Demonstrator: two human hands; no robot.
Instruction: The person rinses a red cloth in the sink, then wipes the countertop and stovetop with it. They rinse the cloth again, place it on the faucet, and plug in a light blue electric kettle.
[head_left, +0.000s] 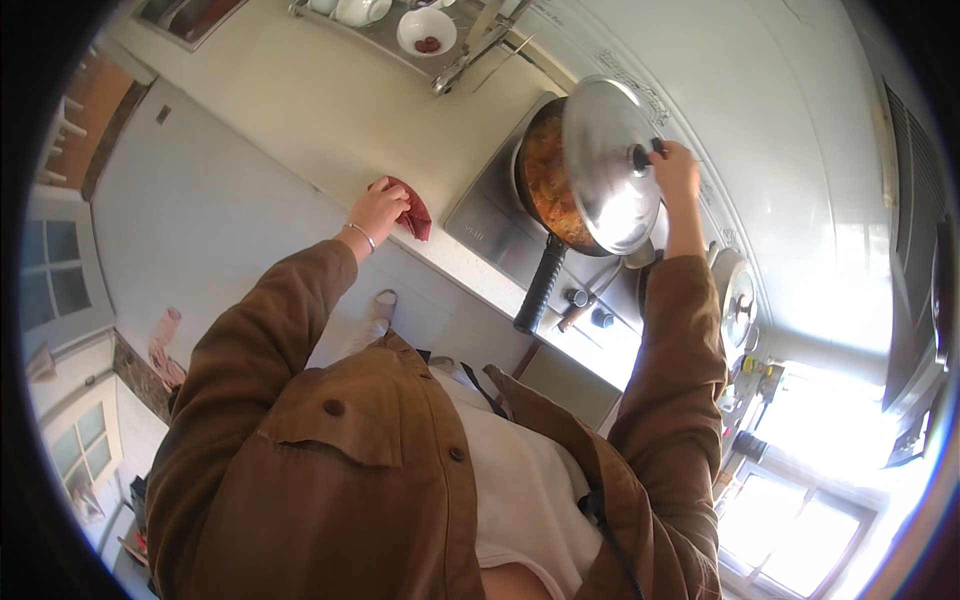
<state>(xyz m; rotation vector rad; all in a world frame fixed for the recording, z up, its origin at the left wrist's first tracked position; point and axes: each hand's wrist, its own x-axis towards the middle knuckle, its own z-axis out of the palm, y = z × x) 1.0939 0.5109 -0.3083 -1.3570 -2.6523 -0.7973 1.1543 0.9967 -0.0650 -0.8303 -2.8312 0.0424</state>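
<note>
My right hand (673, 169) grips the black knob of a shiny metal lid (600, 161). The lid is tilted and hides the right part of a dark frying pan (536, 124). Reddish-orange food (551, 180) covers the pan's bottom, and its black ribbed handle (541, 292) points toward me over the counter edge. Over at the left, my left hand (381, 208) holds a folded red cloth (417, 213) at the front edge of the counter.
Under the pan lies a cooktop (480, 210) with dark knobs (602, 318). A wooden-handled utensil (583, 309) rests beside them. Farther right stands a lidded pot (739, 296). A metal dish rack (450, 71) at the back holds a white bowl (426, 31) with dark red pieces.
</note>
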